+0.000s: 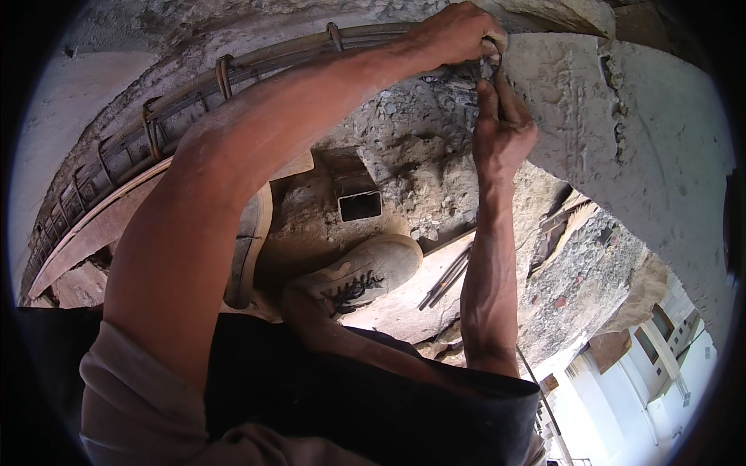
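Both my arms reach up to the far end of a rebar cage (303, 44), where it meets a pale concrete block. My left hand (458, 33) is curled closed over the bars' end. Just below it, my right hand (503, 132) points upward with thumb and forefinger drawn together. Between the two hands is a small dark grey thing (488, 66), too small and shaded to name. The fingers cover most of it, and the bar ends are partly hidden too. Stirrups (223, 76) wrap the long bars along the cage.
The concrete block (575, 101) fills the upper right. A square hollow tube (359, 203) lies on rubble below my hands. My shoe (365, 272) stands near several thin dark rods (447, 276). A board (101, 213) runs along the cage at left. The ground falls away at lower right.
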Available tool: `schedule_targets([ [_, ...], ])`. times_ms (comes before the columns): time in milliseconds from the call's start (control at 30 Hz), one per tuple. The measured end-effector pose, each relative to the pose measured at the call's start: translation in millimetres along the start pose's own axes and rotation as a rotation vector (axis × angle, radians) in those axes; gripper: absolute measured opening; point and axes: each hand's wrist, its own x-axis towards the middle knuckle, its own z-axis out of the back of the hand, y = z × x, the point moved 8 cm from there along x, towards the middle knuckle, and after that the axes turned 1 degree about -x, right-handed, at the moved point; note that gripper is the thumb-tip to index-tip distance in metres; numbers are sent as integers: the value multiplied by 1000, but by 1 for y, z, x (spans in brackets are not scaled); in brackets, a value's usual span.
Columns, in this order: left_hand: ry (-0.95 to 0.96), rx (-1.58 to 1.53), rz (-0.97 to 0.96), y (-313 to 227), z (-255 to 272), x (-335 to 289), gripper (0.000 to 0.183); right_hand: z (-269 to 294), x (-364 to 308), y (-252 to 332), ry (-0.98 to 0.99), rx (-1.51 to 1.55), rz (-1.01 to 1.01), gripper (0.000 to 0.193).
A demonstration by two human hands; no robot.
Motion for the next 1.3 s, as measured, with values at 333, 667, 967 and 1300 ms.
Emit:
schedule_targets([
  [333,-384,-164,-190,-12,7,-34,13,-18,-4,17,34,-23,51,22],
  [667,-363,-236,-109,-3,-2,-27,17,-14,-2,12,5,31,-48,25],
  [967,-348,-166,-164,-6,-8,-24,15,-14,-3,4,1,49,-88,23],
  [1300,-299,68,-186,-18,-9,-19,19,-6,-4,-11,-95,86,-191,21],
])
